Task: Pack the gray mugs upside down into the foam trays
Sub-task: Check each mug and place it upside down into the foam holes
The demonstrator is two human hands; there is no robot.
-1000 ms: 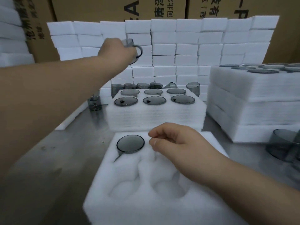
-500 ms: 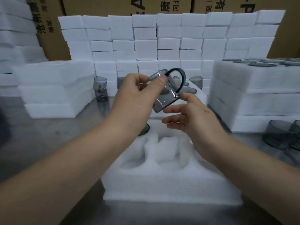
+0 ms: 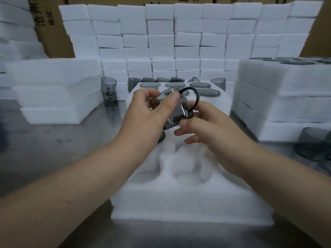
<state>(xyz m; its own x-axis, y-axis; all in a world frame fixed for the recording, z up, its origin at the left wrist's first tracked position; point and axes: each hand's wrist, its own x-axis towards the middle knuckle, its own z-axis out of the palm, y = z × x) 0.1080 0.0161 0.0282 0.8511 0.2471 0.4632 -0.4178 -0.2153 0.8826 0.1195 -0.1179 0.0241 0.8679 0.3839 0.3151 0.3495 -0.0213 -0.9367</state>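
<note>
Above the near foam tray [image 3: 188,197] I hold a gray see-through mug [image 3: 176,111], tilted, with its dark handle up and to the right. My left hand [image 3: 148,113] pinches its rim between thumb and fingers. My right hand [image 3: 206,122] touches the mug's base and handle side with its fingertips. An upside-down mug [image 3: 161,137] in the tray's far left pocket is mostly hidden by my left hand. The nearer pockets stand bare. Behind it sits a second foam tray [image 3: 222,102] filled with upside-down mugs.
Loose gray mugs stand at the back [image 3: 108,86] and at the right edge [image 3: 312,145]. Foam tray stacks rise on the left [image 3: 53,90] and right [image 3: 283,97]. A wall of white foam blocks [image 3: 188,38] and cardboard boxes [image 3: 53,31] closes the back. The table is metal.
My left hand brought the mug from the back pile down over the near tray. My right hand rose off the foam and now touches the mug.
</note>
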